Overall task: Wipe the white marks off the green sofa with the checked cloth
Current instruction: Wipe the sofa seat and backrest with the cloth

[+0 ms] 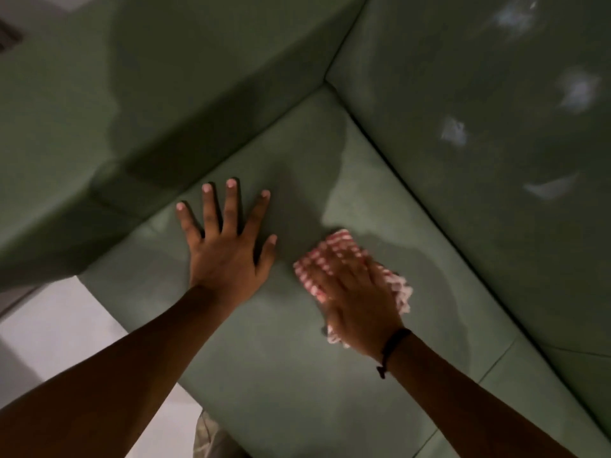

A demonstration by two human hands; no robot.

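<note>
The person leans over the green sofa (264,375), both bare arms reaching down onto the seat cushion near the corner where armrest and backrest meet. The left hand (228,256) lies flat on the cushion, palm down, its fingers (211,209) spread wide apart and holding nothing; the fingertips point toward the armrest. Just beside it, apart from it by a strip of bare cushion, the right hand (357,299) presses down on the checked cloth (317,262), a red-and-white bundle bunched under the palm. The right fingers lie extended over the top of the cloth rather than curled tightly around it; this hand is blurred, so how firmly the cloth is pinched cannot be told. Cloth edges show beyond the fingertips, at the side away from the left hand, and below the heel of the hand. A dark cord bracelet (393,348) circles the right wrist. The white marks (453,130) sit on the backrest at the upper right, several pale smudges well apart from the cloth. Pale floor (59,328) shows at the lower left beside the seat's edge.
</note>
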